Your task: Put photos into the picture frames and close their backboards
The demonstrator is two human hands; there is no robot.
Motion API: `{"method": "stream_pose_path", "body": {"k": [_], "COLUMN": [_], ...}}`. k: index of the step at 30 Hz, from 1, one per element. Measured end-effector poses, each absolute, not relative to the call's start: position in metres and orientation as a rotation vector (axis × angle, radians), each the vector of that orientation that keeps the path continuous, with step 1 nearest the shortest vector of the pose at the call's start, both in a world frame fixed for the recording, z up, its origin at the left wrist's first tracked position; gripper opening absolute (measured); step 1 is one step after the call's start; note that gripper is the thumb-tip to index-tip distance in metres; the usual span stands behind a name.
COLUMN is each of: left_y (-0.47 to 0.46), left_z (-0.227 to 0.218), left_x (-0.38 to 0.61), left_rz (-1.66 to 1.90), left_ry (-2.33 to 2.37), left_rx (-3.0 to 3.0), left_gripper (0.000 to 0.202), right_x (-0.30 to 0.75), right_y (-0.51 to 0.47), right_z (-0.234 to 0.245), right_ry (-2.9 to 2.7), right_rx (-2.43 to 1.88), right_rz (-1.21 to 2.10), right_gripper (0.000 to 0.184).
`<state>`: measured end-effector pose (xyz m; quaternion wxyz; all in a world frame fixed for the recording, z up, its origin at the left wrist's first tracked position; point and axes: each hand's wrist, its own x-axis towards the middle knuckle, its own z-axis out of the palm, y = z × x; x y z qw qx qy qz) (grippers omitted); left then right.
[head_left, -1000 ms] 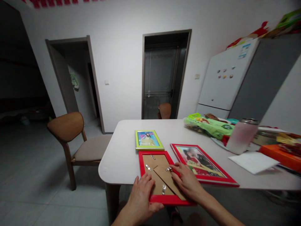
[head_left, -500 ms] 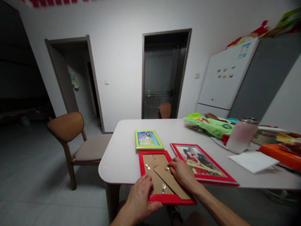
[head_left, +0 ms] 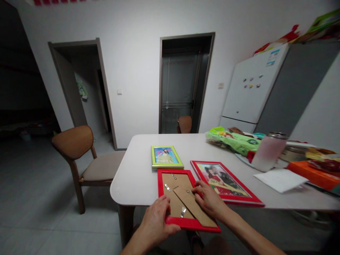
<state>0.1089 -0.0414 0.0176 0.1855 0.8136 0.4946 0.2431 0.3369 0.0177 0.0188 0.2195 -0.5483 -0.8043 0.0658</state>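
A red picture frame [head_left: 175, 175] lies face down at the near edge of the white table [head_left: 132, 177], its brown cardboard back and small metal clips showing. My left hand [head_left: 155, 221] grips the frame's near left corner, thumb under the edge and fingers on the backing. My right hand [head_left: 209, 200] rests on the frame's right side, fingertips pinched at a metal clip on the right edge. To the right lies a larger red frame [head_left: 225, 182] face up with a photo. Behind sits a small green frame [head_left: 166, 156], also face up.
A wooden chair [head_left: 82, 156] stands left of the table. On the right lie a green snack bag [head_left: 233, 141], a pink cup [head_left: 268, 152], white paper [head_left: 280, 179] and an orange box [head_left: 313, 175]. A white fridge [head_left: 255, 92] stands behind, two doorways beyond.
My right hand's fingers shifted slightly along the frame's right edge by the clip. The view drifted a little; the frame and my left hand stay in place.
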Motion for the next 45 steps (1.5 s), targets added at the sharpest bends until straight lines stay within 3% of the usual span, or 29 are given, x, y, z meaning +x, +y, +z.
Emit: {"method": "stream_pose_path", "body": {"k": [6,11,17,25,33,38,41,45], "left_y": [-0.041,-0.04,-0.042,-0.041,-0.039,-0.04,-0.04,-0.04], "left_z": [0.014,0.014,0.021,0.016,0.018,0.019,0.018,0.016], "left_x": [0.108,0.108,0.11,0.111,0.11,0.11,0.11,0.108], "left_rz": [0.705,0.707,0.723,0.687,0.657,0.735,0.738,0.734], "left_ry": [1.374,1.363,1.357,1.377,1.362,1.33,1.322,1.318], "left_rx": [2.277,2.268,2.252,2.254,2.236,2.215,2.213,2.236], "left_gripper": [0.07,0.065,0.056,0.069,0.076,0.055,0.056,0.046], "right_x": [0.33,0.305,0.3,0.289,0.254,0.254,0.258,0.268], "right_y": [0.002,-0.031,-0.045,-0.015,0.027,0.022,0.024,0.044], "right_z": [0.021,0.034,0.047,0.038,0.031,0.025,0.025,0.03], "right_ry": [-2.201,-2.458,-2.553,-2.374,-2.504,-2.575,-2.555,-2.292], "right_rx": [-1.421,-1.109,-1.029,-1.181,-1.326,-1.244,-1.217,-1.468], "right_rz": [0.078,0.233,0.262,0.363,0.147,0.068,0.12,0.201], "right_gripper": [0.029,0.025,0.025,0.031,0.022,0.019,0.021,0.027]}}
